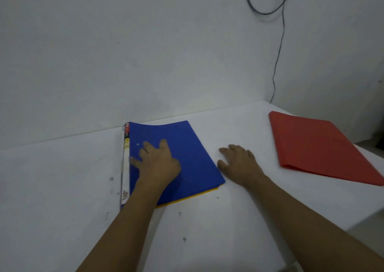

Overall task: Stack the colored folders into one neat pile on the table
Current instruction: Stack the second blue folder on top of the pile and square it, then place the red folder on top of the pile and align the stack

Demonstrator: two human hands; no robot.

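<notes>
A blue folder lies flat in the middle of the white table, on top of a yellow folder whose edge shows only as a thin strip along the near side. My left hand rests flat on the blue cover, fingers spread, near the labelled spine. My right hand lies on the table just right of the blue folder's right edge, fingers apart and holding nothing. A red folder lies by itself at the right of the table, angled, apart from both hands.
A white wall rises right behind the table. A dark cable hangs down the wall to the table's back right corner. The table's right edge runs close past the red folder. Small dark marks dot the tabletop.
</notes>
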